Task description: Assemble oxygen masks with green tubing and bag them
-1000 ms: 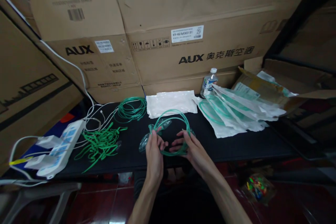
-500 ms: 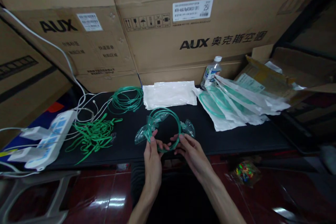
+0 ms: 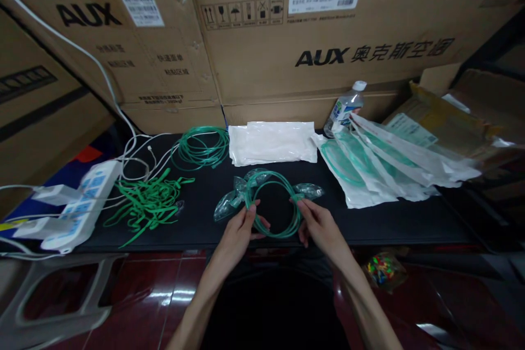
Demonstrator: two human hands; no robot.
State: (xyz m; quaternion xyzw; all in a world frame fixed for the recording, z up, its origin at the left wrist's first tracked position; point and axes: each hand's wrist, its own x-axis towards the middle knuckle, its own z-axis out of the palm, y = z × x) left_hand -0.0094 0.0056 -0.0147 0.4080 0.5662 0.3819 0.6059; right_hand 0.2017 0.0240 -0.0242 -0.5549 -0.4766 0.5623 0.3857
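Observation:
A coil of green tubing (image 3: 274, 205) with clear plastic masks (image 3: 227, 205) attached lies at the near edge of the black table (image 3: 394, 219). My left hand (image 3: 238, 227) grips the coil's left side, fingers closed on it. My right hand (image 3: 318, 221) pinches the coil's right side, just below a second clear mask (image 3: 309, 190). Both hands hold the loop round and roughly flat over the table.
Another green tubing coil (image 3: 200, 147) and a flat white bag (image 3: 273, 143) lie behind. Loose green straps (image 3: 150, 205) and a white power strip (image 3: 77, 205) sit at left. Sealed packages (image 3: 381, 161) and a water bottle (image 3: 346, 106) are at right. AUX cardboard boxes (image 3: 311, 33) wall the back.
My view has tilted and shifted, so the table sits higher in frame. Both hands have moved apart to the coil's two sides, and the coil now lies flatter and wider.

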